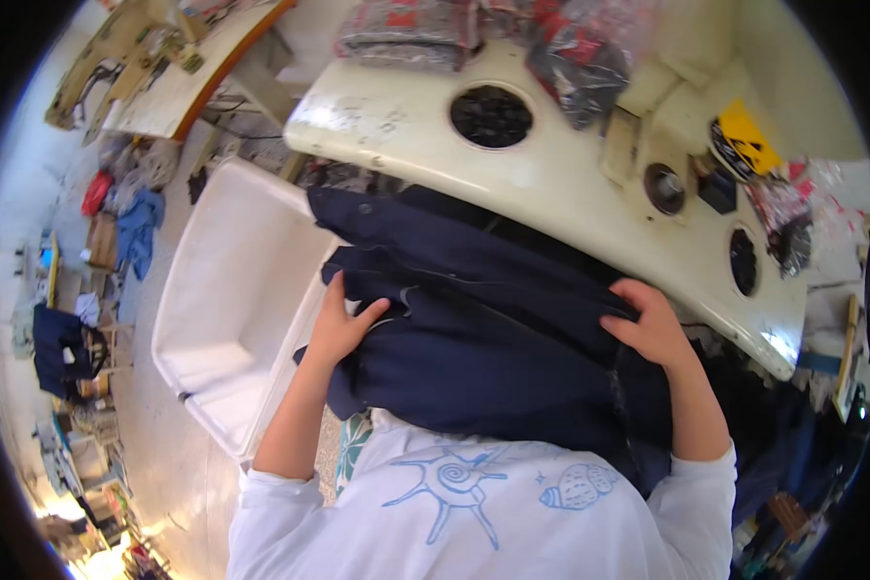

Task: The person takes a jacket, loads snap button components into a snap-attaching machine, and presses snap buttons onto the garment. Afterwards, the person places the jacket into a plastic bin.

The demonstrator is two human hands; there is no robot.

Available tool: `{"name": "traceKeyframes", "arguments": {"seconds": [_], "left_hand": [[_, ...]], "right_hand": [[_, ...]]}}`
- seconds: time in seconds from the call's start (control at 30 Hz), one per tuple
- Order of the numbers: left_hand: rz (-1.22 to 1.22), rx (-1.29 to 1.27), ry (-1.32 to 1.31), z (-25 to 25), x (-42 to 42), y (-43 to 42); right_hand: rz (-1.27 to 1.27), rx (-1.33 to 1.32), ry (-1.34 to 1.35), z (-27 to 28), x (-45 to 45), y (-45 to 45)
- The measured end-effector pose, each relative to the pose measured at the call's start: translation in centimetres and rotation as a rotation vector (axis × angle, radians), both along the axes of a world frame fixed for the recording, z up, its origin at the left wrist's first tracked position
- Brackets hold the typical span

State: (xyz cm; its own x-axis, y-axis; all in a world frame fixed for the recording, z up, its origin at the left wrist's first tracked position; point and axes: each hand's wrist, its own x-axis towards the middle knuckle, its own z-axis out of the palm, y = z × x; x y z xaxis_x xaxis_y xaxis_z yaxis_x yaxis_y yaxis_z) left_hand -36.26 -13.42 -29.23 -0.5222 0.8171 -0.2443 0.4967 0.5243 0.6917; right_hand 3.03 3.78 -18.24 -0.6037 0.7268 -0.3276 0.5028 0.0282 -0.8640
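A dark navy garment (483,319) lies spread across my lap and up against the machine table's front edge. Seams run along its length, and a small round button or snap shows near its upper left corner. My left hand (341,324) grips the left end, thumb on top of the cloth and fingers partly hidden at its edge. At the right, my right hand (648,324) pinches the fabric between thumb and fingers. Folds hide part of the garment, so its exact kind is unclear.
A cream machine table (406,121) with round dark-filled openings stands ahead, bearing plastic-wrapped packs (406,34) and a machine base (662,184). A white bin (232,290) sits close on my left. More dark cloth (773,425) lies at right.
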Motion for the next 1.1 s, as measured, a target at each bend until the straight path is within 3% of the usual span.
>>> {"name": "traceKeyframes", "arguments": {"seconds": [0.03, 0.07, 0.13, 0.23, 0.33, 0.37, 0.4, 0.47, 0.57, 0.63, 0.7, 0.73, 0.77, 0.8, 0.83, 0.87, 0.9, 0.97, 1.1], "left_hand": [[0.013, 0.024, -0.054, -0.5, 0.9, 0.1], [0.087, 0.12, -0.329, -0.5, 1.4, 0.1], [-0.06, 0.142, -0.226, 0.6, 2.2, 0.6], [-0.077, -0.108, 0.004, 2.4, 2.5, 2.5], [-0.087, -0.101, -0.166, 1.0, -1.2, 3.7], [0.163, 0.093, -0.482, 2.3, -1.6, 4.1], [0.282, 0.172, -0.636, 4.2, -2.2, 4.7], [0.468, 0.237, -0.742, 8.5, -0.7, 5.8], [0.305, 0.024, -0.401, 8.5, 2.5, 8.2], [0.176, 0.116, -0.099, 1.6, 1.1, 8.3], [0.129, 0.19, -0.057, 0.9, 2.6, 7.4], [0.156, 0.212, -0.111, 1.1, 3.5, 6.8], [0.185, 0.232, -0.167, 1.1, 3.8, 6.1], [0.201, 0.262, -0.174, 0.7, 3.5, 5.3], [0.22, 0.29, -0.181, -0.2, 3.1, 4.5], [0.239, 0.316, -0.188, -1.1, 2.8, 3.8], [0.248, 0.298, -0.125, -1.7, 2.6, 3.3], [0.266, 0.267, 0.005, -2.5, 2.6, 3.0], [0.306, 0.314, -0.029, -2.5, 2.9, 2.7]], "right_hand": [[-0.014, 0.021, 0.002, 0.2, -0.2, 0.1], [-0.013, 0.045, 0.013, -0.1, -0.1, 0.3], [0.018, 0.129, 0.022, 1.0, -0.3, 0.4], [0.204, 0.21, 0.1, 3.5, -1.1, -1.0], [0.515, 0.361, 0.183, 1.8, -2.1, -3.9], [0.587, 0.327, 0.147, 0.4, -2.7, -5.9], [0.659, 0.288, 0.109, -0.7, -3.4, -7.7], [0.722, 0.276, 0.115, -1.6, -5.0, -8.9], [0.823, 0.275, 0.071, -1.6, -6.6, -9.1], [0.831, 0.277, 0.087, -1.6, -7.0, -8.7], [0.797, 0.268, 0.156, -2.2, -6.3, -7.7], [0.747, 0.188, 0.245, -2.8, -5.8, -6.3], [0.708, -0.107, 0.263, -3.4, -5.6, -3.9], [0.503, -0.363, 0.287, -3.8, -4.7, -1.8], [0.297, -0.216, 0.132, -3.8, -4.5, 0.1], [0.234, 0.282, -0.153, -4.4, -4.1, 1.9], [-0.039, 0.765, -0.367, -8.7, -3.8, 2.9], [-0.01, 0.857, -0.35, -10.1, -3.7, 6.0], [-0.002, 0.819, -0.454, -12.0, -5.9, 8.4]]}}
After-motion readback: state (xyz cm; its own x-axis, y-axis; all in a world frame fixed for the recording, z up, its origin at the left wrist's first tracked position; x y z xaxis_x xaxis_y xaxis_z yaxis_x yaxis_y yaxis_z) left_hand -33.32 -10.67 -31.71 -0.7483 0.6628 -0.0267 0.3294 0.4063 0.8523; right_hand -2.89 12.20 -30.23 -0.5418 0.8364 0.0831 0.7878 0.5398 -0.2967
